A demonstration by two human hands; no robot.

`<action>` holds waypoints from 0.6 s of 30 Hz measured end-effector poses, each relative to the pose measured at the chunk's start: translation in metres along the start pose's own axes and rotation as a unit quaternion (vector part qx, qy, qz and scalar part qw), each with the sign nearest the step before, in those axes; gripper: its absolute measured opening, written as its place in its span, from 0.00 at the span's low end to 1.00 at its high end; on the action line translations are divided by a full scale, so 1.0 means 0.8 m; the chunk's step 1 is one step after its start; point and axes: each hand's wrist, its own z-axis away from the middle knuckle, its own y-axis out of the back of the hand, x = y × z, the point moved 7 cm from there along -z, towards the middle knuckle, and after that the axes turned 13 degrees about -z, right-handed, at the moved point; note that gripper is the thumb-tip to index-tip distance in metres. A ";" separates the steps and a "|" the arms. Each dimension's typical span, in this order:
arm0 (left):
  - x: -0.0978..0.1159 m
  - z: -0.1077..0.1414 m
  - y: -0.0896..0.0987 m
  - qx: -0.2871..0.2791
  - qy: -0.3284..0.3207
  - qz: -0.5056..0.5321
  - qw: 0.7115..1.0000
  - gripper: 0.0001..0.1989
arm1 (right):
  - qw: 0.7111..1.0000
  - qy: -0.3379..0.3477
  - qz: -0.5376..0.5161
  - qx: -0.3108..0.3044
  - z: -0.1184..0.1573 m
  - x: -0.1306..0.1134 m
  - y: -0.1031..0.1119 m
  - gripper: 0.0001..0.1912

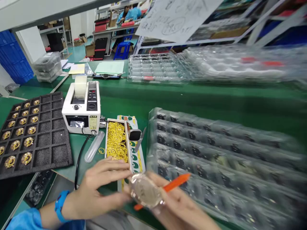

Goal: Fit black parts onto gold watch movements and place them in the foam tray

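My right hand (179, 204) is closed around a round, shiny metal watch case (146, 191), blurred by motion. An orange pointed strip (177, 182) is also in that hand, passing behind the watch case, with one end showing to its lower left. My left hand (103, 183), with a blue band at the wrist, has its fingers stretched toward the case's left edge; whether they touch is unclear. Just beyond my hands is a white box (129, 153) filled with small yellow rings (116, 140). Beside it lie a square-faced smartwatch (134, 135) and metal tweezers (140, 140).
Clear trays (192, 150) with dark parts cover the right side. A black foam tray (51, 156) holding gold round parts lies left. A white tape dispenser (82, 110) stands behind a clear tube (94, 147). Further trays (155, 67) line the back; people work far off.
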 end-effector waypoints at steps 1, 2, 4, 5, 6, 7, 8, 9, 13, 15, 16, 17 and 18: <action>-0.009 0.004 0.014 0.020 0.031 -0.021 0.999 0.15 | 0.998 0.035 0.049 -0.003 -0.018 -0.026 0.007 0.23; -0.019 0.009 0.029 0.036 0.066 -0.038 0.996 0.11 | 0.990 0.078 0.114 -0.006 -0.038 -0.056 0.012 0.23; -0.035 0.019 0.059 0.053 0.126 -0.063 0.989 0.08 | 0.942 0.125 0.312 0.014 -0.085 -0.113 0.022 0.28; -0.040 0.024 0.073 0.058 0.146 -0.078 0.984 0.08 | 0.891 0.138 0.431 0.026 -0.109 -0.138 0.024 0.32; -0.043 0.029 0.086 0.065 0.158 -0.099 0.980 0.08 | 0.830 0.162 0.531 0.041 -0.132 -0.163 0.023 0.35; -0.043 0.033 0.099 0.075 0.162 -0.124 0.976 0.09 | 0.800 0.176 0.570 0.054 -0.154 -0.184 0.022 0.34; -0.040 0.036 0.110 0.084 0.159 -0.151 0.972 0.09 | 0.775 0.192 0.599 0.069 -0.173 -0.201 0.021 0.34; -0.037 0.038 0.120 0.089 0.151 -0.179 0.968 0.09 | 0.752 0.208 0.619 0.087 -0.189 -0.215 0.018 0.33; -0.017 0.036 0.148 0.078 0.083 -0.321 0.940 0.09 | 0.683 0.284 0.657 0.144 -0.218 -0.235 -0.008 0.20; -0.017 0.029 0.169 0.074 0.073 -0.401 0.910 0.10 | 0.663 0.322 0.662 0.135 -0.214 -0.224 -0.032 0.11; -0.021 0.023 0.184 0.073 0.086 -0.437 0.893 0.10 | 0.659 0.338 0.661 0.120 -0.209 -0.214 -0.045 0.10; -0.028 0.017 0.202 0.073 0.107 -0.466 0.875 0.11 | 0.655 0.353 0.662 0.093 -0.202 -0.201 -0.060 0.12; -0.038 0.010 0.221 0.070 0.133 -0.490 0.859 0.13 | 0.648 0.366 0.666 0.055 -0.195 -0.187 -0.076 0.15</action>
